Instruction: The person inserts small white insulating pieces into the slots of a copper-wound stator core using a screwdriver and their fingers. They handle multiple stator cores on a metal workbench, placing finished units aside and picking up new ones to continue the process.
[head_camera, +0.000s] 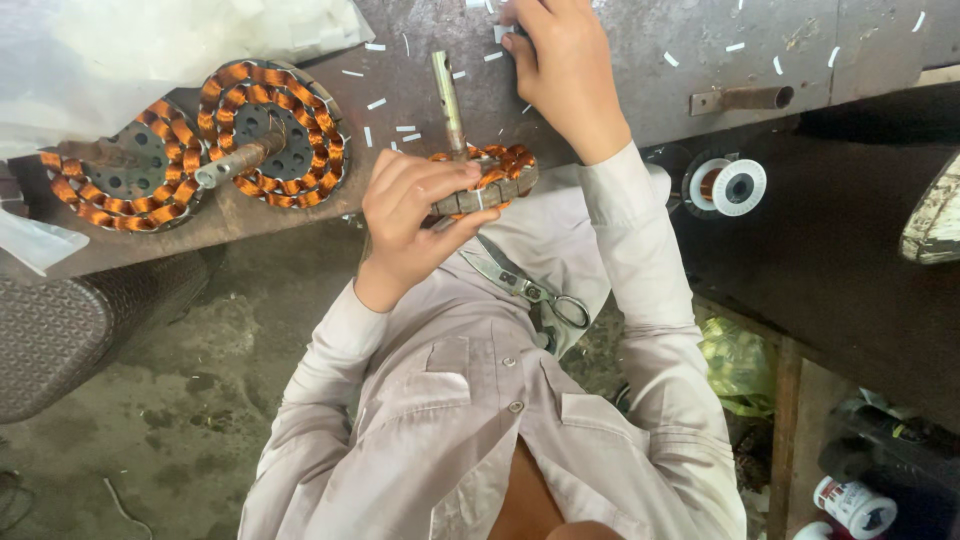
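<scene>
Your left hand (415, 215) is wrapped around the side of a copper-wound stator (485, 180), fingers curled over its upper face and thumb under the rim, holding it tilted at the near edge of the metal workbench (620, 80), right above your lap. The stator's steel shaft (447, 100) sticks up and away from you over the bench. Your right hand (565, 65) is out on the bench top beyond the stator, fingers bent down among the scattered white paper slips (400, 132); whether it has pinched one, I cannot tell, because the fingertips run out of the top of the view. On your lap, just under the stator, lies a pair of scissors (525, 285), blades pointing toward your left hand, resting on your pale shirt (470, 400). Off to your left on the bench sit two more wound stators (195, 150) side by side, lying flat, copper coils ringing their dark cores, one with its shaft slanting across. To your right, a small spool of copper wire (728, 185) sits on a dark lower surface, well apart from both hands.
</scene>
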